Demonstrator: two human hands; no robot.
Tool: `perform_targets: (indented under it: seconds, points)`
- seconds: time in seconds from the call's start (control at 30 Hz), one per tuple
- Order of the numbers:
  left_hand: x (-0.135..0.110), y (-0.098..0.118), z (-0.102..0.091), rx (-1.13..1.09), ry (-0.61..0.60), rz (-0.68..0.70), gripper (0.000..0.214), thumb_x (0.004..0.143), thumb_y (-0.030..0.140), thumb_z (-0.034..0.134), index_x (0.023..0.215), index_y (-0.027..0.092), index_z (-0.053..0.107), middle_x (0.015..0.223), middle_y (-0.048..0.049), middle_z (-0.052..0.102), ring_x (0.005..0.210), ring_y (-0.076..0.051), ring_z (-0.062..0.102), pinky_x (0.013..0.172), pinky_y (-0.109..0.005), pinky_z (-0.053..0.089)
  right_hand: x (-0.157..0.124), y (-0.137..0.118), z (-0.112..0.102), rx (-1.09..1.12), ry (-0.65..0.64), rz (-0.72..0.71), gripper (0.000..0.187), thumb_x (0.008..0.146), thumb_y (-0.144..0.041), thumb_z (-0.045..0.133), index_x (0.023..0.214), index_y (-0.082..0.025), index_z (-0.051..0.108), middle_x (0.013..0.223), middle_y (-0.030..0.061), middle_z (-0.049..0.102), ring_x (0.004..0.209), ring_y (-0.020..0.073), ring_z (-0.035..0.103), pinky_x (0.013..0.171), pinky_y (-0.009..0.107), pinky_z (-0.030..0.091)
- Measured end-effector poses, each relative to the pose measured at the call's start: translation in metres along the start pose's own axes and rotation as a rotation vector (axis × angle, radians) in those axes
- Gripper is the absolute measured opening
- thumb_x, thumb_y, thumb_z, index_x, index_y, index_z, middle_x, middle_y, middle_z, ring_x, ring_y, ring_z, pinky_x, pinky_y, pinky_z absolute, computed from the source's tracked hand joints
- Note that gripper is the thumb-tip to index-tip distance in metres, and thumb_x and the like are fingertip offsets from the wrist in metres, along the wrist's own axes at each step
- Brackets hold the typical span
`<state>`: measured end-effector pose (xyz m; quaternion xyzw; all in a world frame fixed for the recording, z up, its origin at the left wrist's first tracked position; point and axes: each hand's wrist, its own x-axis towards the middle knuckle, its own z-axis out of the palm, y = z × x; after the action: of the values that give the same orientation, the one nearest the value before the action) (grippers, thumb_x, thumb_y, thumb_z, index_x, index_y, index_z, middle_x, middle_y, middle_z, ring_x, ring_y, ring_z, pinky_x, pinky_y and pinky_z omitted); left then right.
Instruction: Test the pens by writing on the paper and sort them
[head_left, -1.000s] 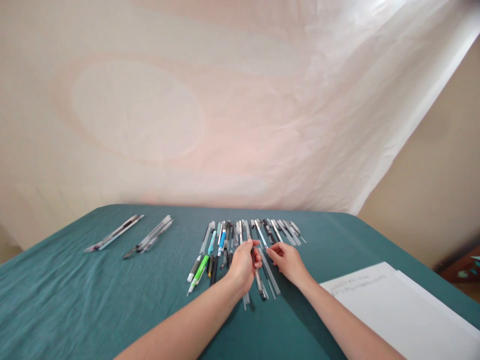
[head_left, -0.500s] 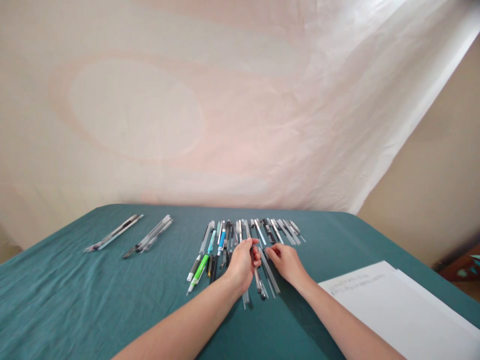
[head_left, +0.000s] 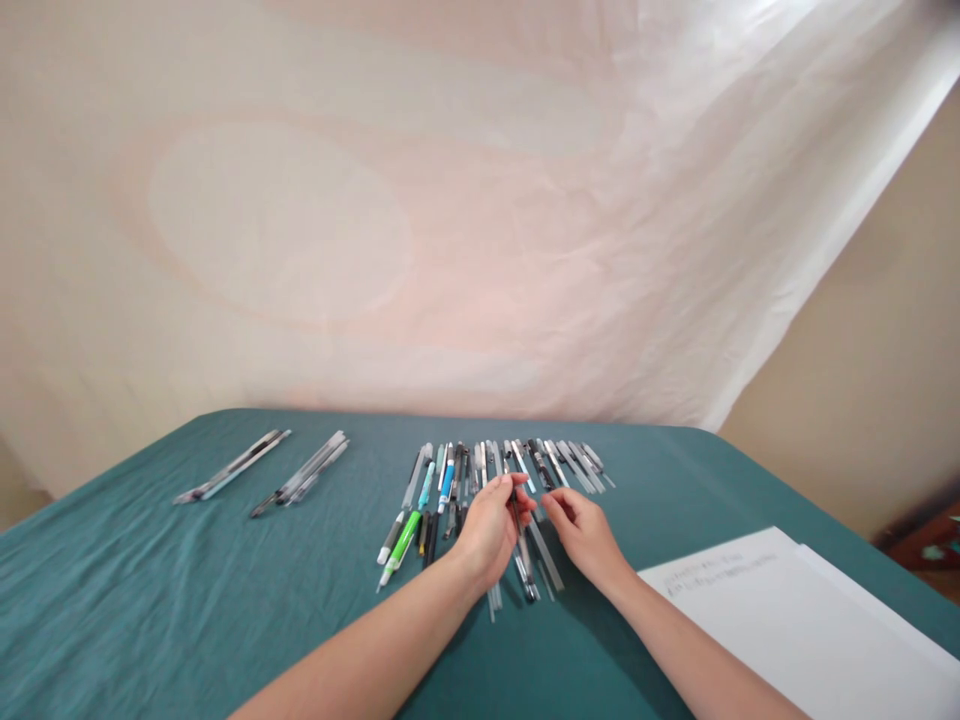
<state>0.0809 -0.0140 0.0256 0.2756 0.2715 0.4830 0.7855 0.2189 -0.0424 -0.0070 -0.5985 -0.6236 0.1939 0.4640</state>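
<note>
- The left hand [head_left: 484, 535] is to the right of the green pen [head_left: 401, 548], and its palm and wrist hide part of the pens lying there.
- A slim dark pen [head_left: 515, 508] is in that hand, right of the green pen; its lower end merges with the pens underneath, so I cannot tell where it stops.
- Farther right of the green pen, grey translucent sticks [head_left: 547, 555] lie between the hands, too blurred to count.
- Both forearms are cut off by the bottom edge; the writing on the white sheets [head_left: 780, 620], well to the right of the green pen, is too blurred to read.
- Compared with half a second ago, the left fingers reach out a little more and show more of the dark pen, and the right hand [head_left: 581, 530] has shifted slightly farther from the green pen.
- The left hand is curled, thumb and fingers closed on the dark pen.
- The right hand is bent inward, thumb and forefinger close to each other; I cannot tell whether they pinch anything.
- Beyond the green pen, and stretching to its right, a row of pens [head_left: 482, 466] lies on the green cloth [head_left: 165, 610].
</note>
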Motion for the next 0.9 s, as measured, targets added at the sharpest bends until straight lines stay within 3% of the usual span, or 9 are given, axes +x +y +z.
perform_targets:
  seconds: [0.17,0.4,0.6,0.9]
  points:
    - [-0.002,0.007,0.006,-0.08,-0.116,0.071,0.015,0.083,0.024,0.047,0.091,0.014,0.054,0.07,-0.0033,0.057,0.077,-0.015,0.059,0.069,-0.026,0.044,-0.007,-0.021,0.002,0.166,-0.114,0.007,0.037,0.087,-0.041,0.038,0.067,-0.015,0.054,0.053,-0.0027,0.048,0.048,0.01,0.044,0.048,0.021,0.033]
    - [0.002,0.012,0.003,0.008,-0.145,0.169,0.019,0.082,0.029,0.051,0.096,0.017,0.053,0.09,-0.0058,0.065,0.086,-0.014,0.057,0.082,-0.028,0.04,-0.012,-0.039,0.002,0.205,-0.289,-0.021,0.036,0.087,-0.041,0.039,0.071,-0.015,0.057,0.056,-0.0026,0.051,0.044,0.0077,0.043,0.045,0.019,0.032]
    - [0.004,0.017,-0.001,0.134,-0.139,0.208,0.031,0.082,0.035,0.051,0.106,0.016,0.056,0.103,-0.0101,0.063,0.104,-0.019,0.053,0.087,-0.031,0.038,-0.009,-0.034,0.001,0.22,-0.242,0.057,0.035,0.085,-0.044,0.04,0.074,-0.015,0.056,0.048,-0.0046,0.044,0.043,0.0087,0.04,0.043,0.02,0.03]
    - [0.011,0.022,-0.009,0.235,-0.075,0.258,0.035,0.073,0.039,0.06,0.098,0.015,0.064,0.101,-0.0105,0.064,0.092,-0.018,0.057,0.076,-0.027,0.043,-0.006,-0.022,0.002,0.384,-0.222,0.131,0.049,0.084,-0.053,0.034,0.092,-0.012,0.06,0.049,-0.0069,0.028,0.043,0.008,0.026,0.041,0.02,0.023]
